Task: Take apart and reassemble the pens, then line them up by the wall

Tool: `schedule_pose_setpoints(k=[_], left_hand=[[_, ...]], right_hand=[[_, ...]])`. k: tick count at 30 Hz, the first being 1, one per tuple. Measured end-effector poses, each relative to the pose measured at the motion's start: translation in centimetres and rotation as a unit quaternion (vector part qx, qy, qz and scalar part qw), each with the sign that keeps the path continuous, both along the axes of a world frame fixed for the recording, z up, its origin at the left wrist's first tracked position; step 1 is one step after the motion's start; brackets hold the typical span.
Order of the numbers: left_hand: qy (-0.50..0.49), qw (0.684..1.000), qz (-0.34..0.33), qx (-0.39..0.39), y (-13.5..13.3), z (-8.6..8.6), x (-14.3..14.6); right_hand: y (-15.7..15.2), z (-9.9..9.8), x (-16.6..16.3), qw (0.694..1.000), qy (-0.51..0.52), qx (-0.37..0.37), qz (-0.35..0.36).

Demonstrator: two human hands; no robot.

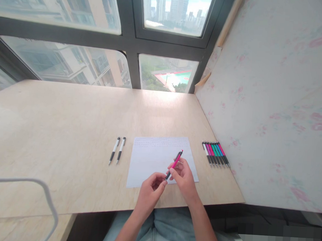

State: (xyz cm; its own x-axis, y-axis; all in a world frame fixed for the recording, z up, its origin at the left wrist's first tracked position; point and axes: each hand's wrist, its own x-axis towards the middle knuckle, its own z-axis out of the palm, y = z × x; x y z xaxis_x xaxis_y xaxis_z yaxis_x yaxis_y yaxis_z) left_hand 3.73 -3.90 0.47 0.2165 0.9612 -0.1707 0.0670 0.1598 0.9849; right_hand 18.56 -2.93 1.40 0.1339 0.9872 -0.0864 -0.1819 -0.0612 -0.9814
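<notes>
A pink ballpoint pen with a black grip is held slantwise above the paper, its clicker end up and to the right. The fingers of my right hand close round its barrel. At the lower, tip end, my left hand pinches the pen between thumb and fingers. Beneath both hands lies a white sheet of paper with rows of faint handwriting along its top. Two white pens with black grips, one beside the other, lie left of the sheet.
Several coloured pens lie side by side at the right, near the flowered wall. A grey cable-like tube curves across the lower left. The pale tabletop runs back to the dark window frame.
</notes>
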Motion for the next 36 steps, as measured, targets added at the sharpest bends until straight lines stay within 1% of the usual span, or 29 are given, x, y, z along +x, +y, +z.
schedule_pose_setpoints(k=[2, 4, 8, 11, 14, 17, 19, 22, 23, 25, 28, 30, 32, 34, 36], left_hand=[[0.002, 1.0, 0.015, 0.002, -0.1, 0.0, 0.1], [0.01, 1.0, 0.02, 0.0, 0.0, 0.0, 0.1], [0.034, 0.999, 0.006, 0.002, 0.1, 0.4, 0.0], [0.033, 0.999, 0.004, 0.002, 0.1, 0.7, 0.1], [0.029, 1.0, 0.012, 0.0, 0.0, 1.0, 0.3], [0.04, 0.999, 0.002, 0.022, -0.1, 1.2, 0.2], [0.061, 0.997, -0.005, 0.037, -0.1, 1.3, -0.1], [0.063, 0.997, 0.032, 0.028, 0.2, 1.3, -0.9], [0.043, 0.998, 0.049, 0.015, 0.4, 1.3, -1.2], [-0.031, 0.997, 0.062, -0.022, 0.6, 1.3, -1.5], [-0.173, 0.979, 0.065, -0.084, 0.6, 1.3, -1.5], [-0.25, 0.959, 0.082, -0.108, 0.5, 1.3, -1.3], [-0.296, 0.941, 0.107, -0.121, 0.5, 1.3, -1.2], [-0.313, 0.932, 0.127, -0.131, 0.5, 1.3, -1.2], [-0.313, 0.93, 0.133, -0.138, 0.5, 1.1, -1.1]], right_hand=[[-0.2, -0.2, -0.2, 1.0, -0.002, -0.001, 0.007], [-0.3, -0.3, -0.2, 1.0, -0.006, -0.001, -0.002], [-0.2, 0.1, -0.1, 1.0, -0.011, -0.001, -0.011], [-0.3, 0.4, -0.2, 1.0, -0.019, -0.007, -0.012], [-0.7, 0.1, -0.4, 0.998, -0.051, -0.026, 0.026], [-1.0, -0.3, -0.4, 0.994, -0.066, -0.034, 0.074], [-1.2, -0.4, -0.3, 0.993, -0.082, -0.032, 0.084], [-1.2, 0.4, 0.2, 0.984, -0.162, -0.006, 0.077], [-1.3, 0.8, 0.3, 0.978, -0.192, 0.011, 0.077], [-1.4, 1.5, 0.3, 0.968, -0.231, 0.042, 0.088], [-1.6, 2.0, 0.0, 0.964, -0.231, 0.049, 0.119], [-1.7, 1.6, -0.2, 0.973, -0.198, 0.025, 0.117], [-1.7, 0.9, -0.3, 0.984, -0.147, -0.013, 0.098], [-1.7, 0.2, -0.3, 0.991, -0.098, -0.048, 0.077], [-1.6, -0.4, -0.4, 0.993, -0.071, -0.07, 0.069]])
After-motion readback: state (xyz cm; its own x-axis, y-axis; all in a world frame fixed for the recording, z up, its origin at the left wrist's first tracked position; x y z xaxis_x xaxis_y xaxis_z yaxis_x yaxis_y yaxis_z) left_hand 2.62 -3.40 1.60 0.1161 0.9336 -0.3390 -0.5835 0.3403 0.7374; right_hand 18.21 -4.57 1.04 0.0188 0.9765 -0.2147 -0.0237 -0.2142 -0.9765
